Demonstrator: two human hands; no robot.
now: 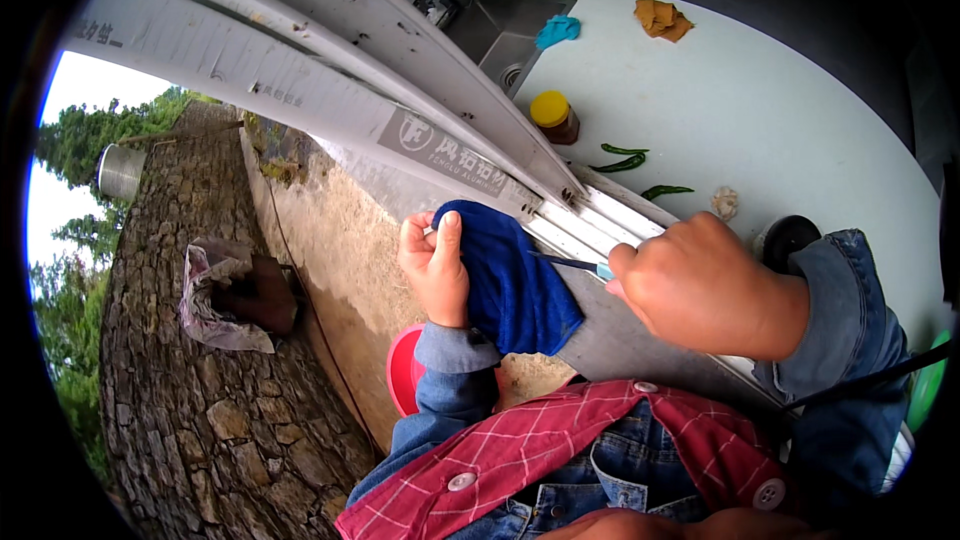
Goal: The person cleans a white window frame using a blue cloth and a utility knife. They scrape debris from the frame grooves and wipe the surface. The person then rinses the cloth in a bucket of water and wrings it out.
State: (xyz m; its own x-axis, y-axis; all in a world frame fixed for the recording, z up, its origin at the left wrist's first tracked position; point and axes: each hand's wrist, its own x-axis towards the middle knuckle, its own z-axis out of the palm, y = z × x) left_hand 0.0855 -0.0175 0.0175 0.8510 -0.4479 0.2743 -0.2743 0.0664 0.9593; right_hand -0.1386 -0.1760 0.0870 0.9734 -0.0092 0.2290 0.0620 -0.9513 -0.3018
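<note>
The left hand point(437, 270), left of the middle of the frame, pinches the upper edge of a dark blue cloth point(515, 285) between thumb and fingers; its other fingertips are hidden behind the fabric. The cloth hangs at the centre, covering part of what lies behind it.

The right hand point(700, 290), right of centre, is curled in a fist around a thin tool point(566, 261) with a dark shaft and a pale blue handle. Most of the handle is hidden in the fist, so its kind is hard to make out. Its tip points left at the cloth's edge; whether they touch, I cannot tell.

The white window frame point(600, 210) runs from the upper left toward the lower right, partly blocked by the right hand. On the surface point(800, 130) at upper right stands a yellow-lidded jar point(553, 118). Beyond the right wrist, a black round object point(788, 240) is partly covered. A red container point(402, 370), lower centre, is half hidden by the left sleeve point(455, 380).
</note>
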